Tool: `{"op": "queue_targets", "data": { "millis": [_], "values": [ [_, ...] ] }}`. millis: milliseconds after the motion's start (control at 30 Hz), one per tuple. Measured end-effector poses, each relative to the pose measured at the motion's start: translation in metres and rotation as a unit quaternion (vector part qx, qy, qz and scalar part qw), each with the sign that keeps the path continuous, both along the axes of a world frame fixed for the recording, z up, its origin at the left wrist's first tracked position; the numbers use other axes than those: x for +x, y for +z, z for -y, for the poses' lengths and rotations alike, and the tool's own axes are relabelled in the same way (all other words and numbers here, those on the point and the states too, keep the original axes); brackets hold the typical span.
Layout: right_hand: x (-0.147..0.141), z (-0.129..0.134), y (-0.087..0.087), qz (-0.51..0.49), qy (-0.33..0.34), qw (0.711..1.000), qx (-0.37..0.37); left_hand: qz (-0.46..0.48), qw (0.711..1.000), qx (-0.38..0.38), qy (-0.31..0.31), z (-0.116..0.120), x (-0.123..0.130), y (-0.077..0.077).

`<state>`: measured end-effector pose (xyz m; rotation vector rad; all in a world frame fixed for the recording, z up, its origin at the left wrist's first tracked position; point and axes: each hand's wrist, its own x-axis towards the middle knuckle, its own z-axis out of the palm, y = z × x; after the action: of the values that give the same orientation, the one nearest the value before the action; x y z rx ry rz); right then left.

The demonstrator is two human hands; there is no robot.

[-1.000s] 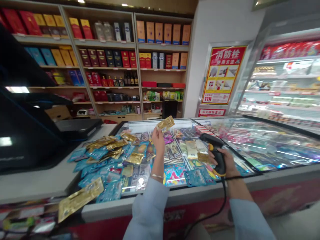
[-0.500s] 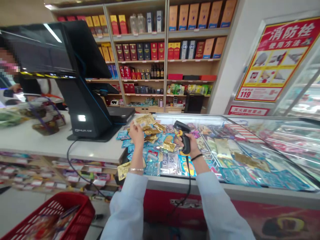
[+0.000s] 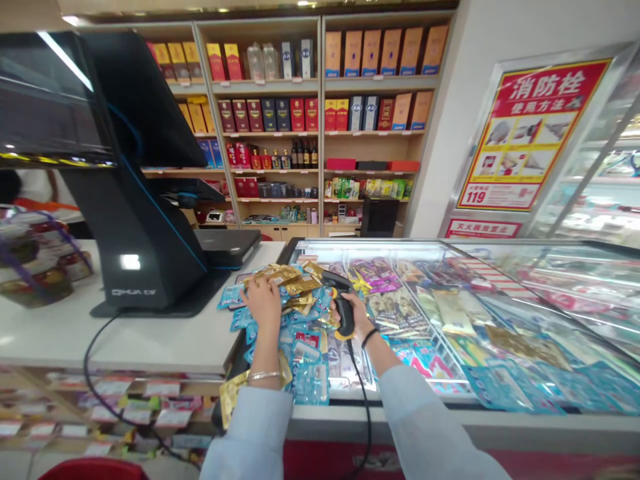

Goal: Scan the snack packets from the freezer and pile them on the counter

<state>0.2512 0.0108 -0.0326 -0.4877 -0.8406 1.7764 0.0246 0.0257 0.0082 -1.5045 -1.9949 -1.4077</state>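
Here, beside a black cash-register screen, the open left hand rests on shiny gold foil packets, while the right hand clamps a black-and-yellow barcode scanner.

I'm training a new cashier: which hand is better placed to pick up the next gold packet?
Left, most likely. The left hand is already resting on the gold packets and holds no tool, while the right hand is wrapped around the barcode scanner.

From here, the red poster on the wall reads 消防栓 使用方法, with 119 at its foot; the stand's small lettering is unclear.
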Motion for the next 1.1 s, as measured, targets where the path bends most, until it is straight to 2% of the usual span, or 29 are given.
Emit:
{"op": "queue_targets", "data": {
  "millis": [267, 600, 1100],
  "values": [
    [-0.003, -0.001, -0.001, 0.000, -0.014, 1.000, -0.011, 0.011, 0.999, -0.030, 0.005, 0.005, -0.004, 0.003],
    [0.001, -0.005, -0.008, -0.045, -0.012, 0.999, -0.019, 0.036, 0.997, 0.048, -0.053, 0.001, -0.013, -0.003],
    [0.000, -0.001, -0.009, -0.077, -0.020, 0.997, -0.025, 0.030, 0.995, 0.051, -0.075, -0.002, -0.016, -0.009]
  ]
}}
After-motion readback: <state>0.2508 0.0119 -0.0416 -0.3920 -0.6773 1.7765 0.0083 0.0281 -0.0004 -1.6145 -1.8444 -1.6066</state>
